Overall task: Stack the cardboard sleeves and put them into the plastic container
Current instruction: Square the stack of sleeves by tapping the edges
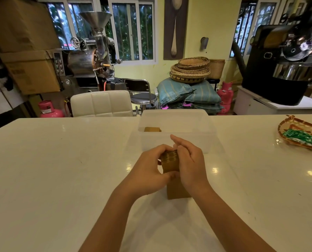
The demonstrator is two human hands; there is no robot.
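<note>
A stack of brown cardboard sleeves (169, 160) is held upright between both hands just above the white table. My left hand (149, 170) grips its left side and bottom. My right hand (189, 160) presses on its right side, fingers stretched forward. Below the hands more brown sleeves (177, 191) lie on the table, partly hidden by my wrists. Right behind the hands stands the translucent plastic container (209, 135), open on top. Inside it, at the left, lies another batch of brown sleeves (152, 129).
A woven tray (286, 128) with green packets (300, 137) sits at the table's right edge. A white chair (101, 103) stands behind the table's far edge. Coffee roasters, baskets, sacks and pink gas cylinders fill the room beyond.
</note>
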